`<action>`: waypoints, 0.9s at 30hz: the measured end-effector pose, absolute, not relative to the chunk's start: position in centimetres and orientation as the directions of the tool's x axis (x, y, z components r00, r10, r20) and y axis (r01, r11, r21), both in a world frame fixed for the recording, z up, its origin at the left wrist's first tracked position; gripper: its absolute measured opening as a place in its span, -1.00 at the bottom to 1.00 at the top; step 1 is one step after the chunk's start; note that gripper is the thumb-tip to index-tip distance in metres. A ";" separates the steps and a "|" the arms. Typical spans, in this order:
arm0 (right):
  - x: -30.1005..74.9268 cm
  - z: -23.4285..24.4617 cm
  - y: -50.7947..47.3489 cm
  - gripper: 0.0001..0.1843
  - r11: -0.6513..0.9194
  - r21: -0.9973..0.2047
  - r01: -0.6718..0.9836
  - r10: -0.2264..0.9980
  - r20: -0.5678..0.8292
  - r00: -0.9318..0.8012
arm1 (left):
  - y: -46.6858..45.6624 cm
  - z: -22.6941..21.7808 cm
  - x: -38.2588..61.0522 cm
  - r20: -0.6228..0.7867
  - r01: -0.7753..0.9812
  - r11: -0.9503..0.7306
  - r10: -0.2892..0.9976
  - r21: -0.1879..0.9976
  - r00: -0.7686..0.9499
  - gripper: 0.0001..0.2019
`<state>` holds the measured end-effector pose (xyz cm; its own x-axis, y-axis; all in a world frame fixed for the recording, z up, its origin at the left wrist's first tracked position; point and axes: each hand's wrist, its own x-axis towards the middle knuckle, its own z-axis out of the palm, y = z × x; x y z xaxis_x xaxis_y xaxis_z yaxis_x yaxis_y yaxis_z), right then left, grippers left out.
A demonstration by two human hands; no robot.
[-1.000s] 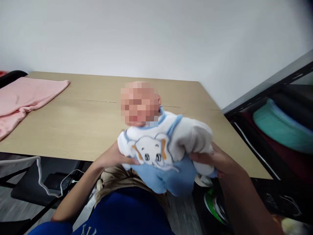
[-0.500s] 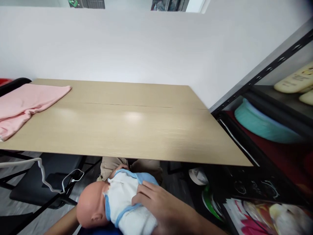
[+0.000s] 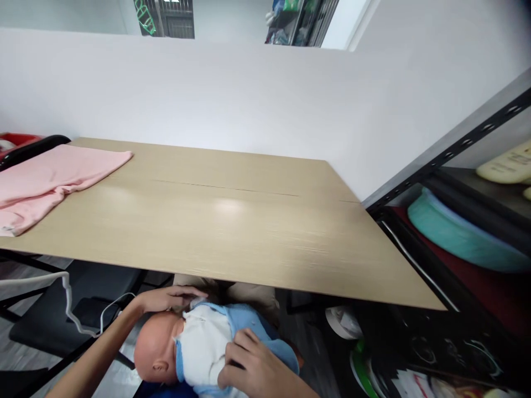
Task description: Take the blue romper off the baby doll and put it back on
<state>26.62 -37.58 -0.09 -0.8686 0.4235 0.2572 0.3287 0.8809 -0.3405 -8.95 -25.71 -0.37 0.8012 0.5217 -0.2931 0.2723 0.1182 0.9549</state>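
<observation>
A baby doll (image 3: 155, 351) in a white and light blue outfit (image 3: 207, 342) lies on my lap below the table's front edge, its head to the left. My left hand (image 3: 166, 299) rests on the doll's far shoulder, fingers curled on the white cloth by the neck. My right hand (image 3: 249, 367) lies on the doll's chest with its fingers bent into the outfit's fabric.
A light wooden table (image 3: 232, 226) fills the middle, with a pink cloth (image 3: 45, 179) on its left end. A black metal shelf (image 3: 456, 221) with a teal object (image 3: 460, 232) stands at the right. A white cable (image 3: 66, 301) and a black chair (image 3: 50, 326) are at lower left.
The doll went from upright above the table edge down onto my lap, lying flat. My left hand has come up over its shoulder; my right hand shifted lower on its chest.
</observation>
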 end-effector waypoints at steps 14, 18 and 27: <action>27.8 -2.0 -38.8 -0.68 0.905 -0.156 0.396 0.409 0.572 -0.711 | -31.0 -2.1 -4.2 -0.079 0.195 -0.185 0.497 0.963 0.864 -0.31; 31.4 -3.6 -39.4 -0.74 0.881 -0.268 0.391 0.473 0.551 -0.688 | -30.2 -1.8 -5.2 -0.100 0.199 -0.154 0.489 0.968 0.867 -0.42; 33.4 -3.1 -39.0 -0.84 0.836 -0.414 0.360 0.547 0.577 -0.606 | -29.1 -4.2 -6.0 -0.089 0.128 -0.039 0.520 0.991 0.849 -0.30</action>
